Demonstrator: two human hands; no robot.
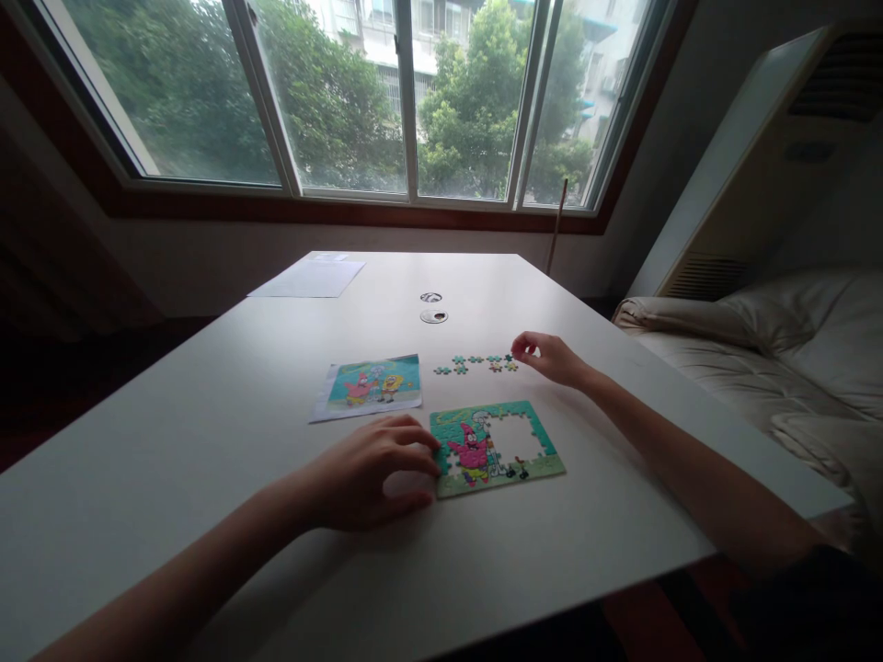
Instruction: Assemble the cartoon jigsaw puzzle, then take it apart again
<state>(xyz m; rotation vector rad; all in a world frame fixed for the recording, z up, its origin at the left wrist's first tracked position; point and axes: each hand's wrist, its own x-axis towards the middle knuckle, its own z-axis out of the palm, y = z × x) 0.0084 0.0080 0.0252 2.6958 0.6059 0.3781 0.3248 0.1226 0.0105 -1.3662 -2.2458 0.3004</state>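
Observation:
A jigsaw puzzle [471,453] with a pink starfish character lies flat on the white table, with a white gap [516,436] in its right part. My left hand [383,464] rests beside it, fingers bent and apart, fingertips at the puzzle's left edge. Beyond the puzzle, several loose puzzle pieces [475,360] lie in rough rows. At the right end of these rows is my right hand [544,356], thumb and fingers pinched on a dark teal puzzle piece [509,358]. Left of the pieces lies a printed picture sheet [372,382] showing cartoon characters.
Paper sheets [314,278] lie at the table's far left corner. Two round inserts [433,316] sit in the middle of the white table [227,405]. A cream padded sofa [759,359] stands to the right, and a window [407,101] is beyond the table.

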